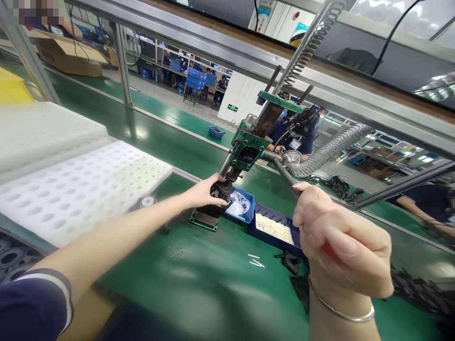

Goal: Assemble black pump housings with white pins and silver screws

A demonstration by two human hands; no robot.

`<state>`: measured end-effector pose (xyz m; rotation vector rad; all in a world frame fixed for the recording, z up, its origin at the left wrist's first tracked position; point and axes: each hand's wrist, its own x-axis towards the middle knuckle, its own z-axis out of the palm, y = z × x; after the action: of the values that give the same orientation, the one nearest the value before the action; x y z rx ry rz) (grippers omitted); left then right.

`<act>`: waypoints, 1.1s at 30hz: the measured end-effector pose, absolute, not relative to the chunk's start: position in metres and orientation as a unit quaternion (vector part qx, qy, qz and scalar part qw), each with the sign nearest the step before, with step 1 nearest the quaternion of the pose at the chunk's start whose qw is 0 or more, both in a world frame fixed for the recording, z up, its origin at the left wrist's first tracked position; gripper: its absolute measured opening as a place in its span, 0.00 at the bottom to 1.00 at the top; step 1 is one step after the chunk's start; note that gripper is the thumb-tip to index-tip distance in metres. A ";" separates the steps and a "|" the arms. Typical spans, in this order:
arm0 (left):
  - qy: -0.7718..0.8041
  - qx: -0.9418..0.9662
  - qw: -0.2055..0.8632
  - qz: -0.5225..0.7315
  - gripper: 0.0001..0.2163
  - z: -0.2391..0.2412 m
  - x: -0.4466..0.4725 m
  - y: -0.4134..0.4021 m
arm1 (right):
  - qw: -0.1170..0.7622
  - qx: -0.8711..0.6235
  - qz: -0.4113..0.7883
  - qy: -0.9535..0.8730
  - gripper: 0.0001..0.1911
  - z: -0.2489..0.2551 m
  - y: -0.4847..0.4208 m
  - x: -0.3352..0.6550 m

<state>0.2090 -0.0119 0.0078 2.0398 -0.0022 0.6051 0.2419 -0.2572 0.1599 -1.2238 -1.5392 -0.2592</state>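
Observation:
A green hand press [249, 150] stands on the green workbench, its ram pointing down at a dark base block [205, 218]. My left hand [205, 190] is closed round a black plastic part [223, 190] beneath the ram; the fingers on the far side are partly hidden. The press lever [285, 174] runs toward me, and my right hand [343, 237] is wrapped round its end, where a bit of red grip shows between the fingers. Whether the ram touches the part I cannot tell.
Behind the press sits a blue tray [245, 215] of clear thin tubing, beside a bin of small cream pieces [273, 228]. White sticks [256, 261] lie in front. A white foam tray with holes [81, 184] is at left, black parts [423, 293] at right. Co-workers are beyond.

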 end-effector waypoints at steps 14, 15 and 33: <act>0.016 0.852 0.457 0.257 0.32 0.011 0.210 -0.019 | 0.552 -0.520 -0.171 -0.629 0.17 0.133 -0.260 0.247; 0.018 0.851 0.454 0.262 0.32 0.012 0.211 -0.020 | 0.557 -0.520 -0.177 -0.623 0.17 0.135 -0.260 0.246; 0.003 0.848 0.476 0.232 0.34 0.012 0.210 -0.009 | 0.517 -0.544 -0.170 -0.639 0.14 0.145 -0.254 0.230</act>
<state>0.2102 -0.0092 0.0119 2.0721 0.0076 0.5675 0.2298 -0.2544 0.1449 -1.3051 -1.5337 -0.4093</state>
